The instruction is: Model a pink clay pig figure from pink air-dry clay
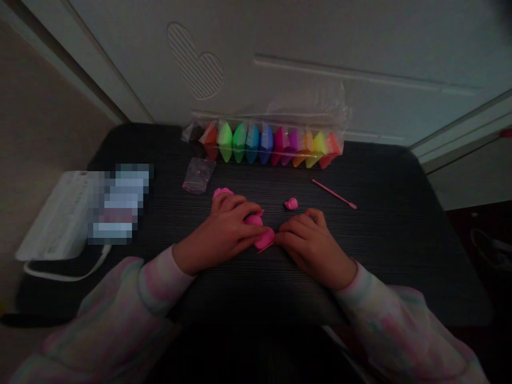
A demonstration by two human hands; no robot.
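Note:
My left hand is closed around a lump of pink modelling clay, thumb and fingers on either side of it, just above the table. The fingers of my right hand are curled together, with their tips at the clay's right edge. A thin pink strip or stick shows along the lump's lower edge, near those fingertips; what the right fingers grip is hidden. Behind my left knuckles lies another pink clay piece, partly covered. A small pink clay bit sits beyond my right hand.
A clear bag holding a row of coloured clay packets lies along the table's back edge. In front of it is a small clear wrapper. A pink modelling tool lies right. A white power strip and blurred phone are left.

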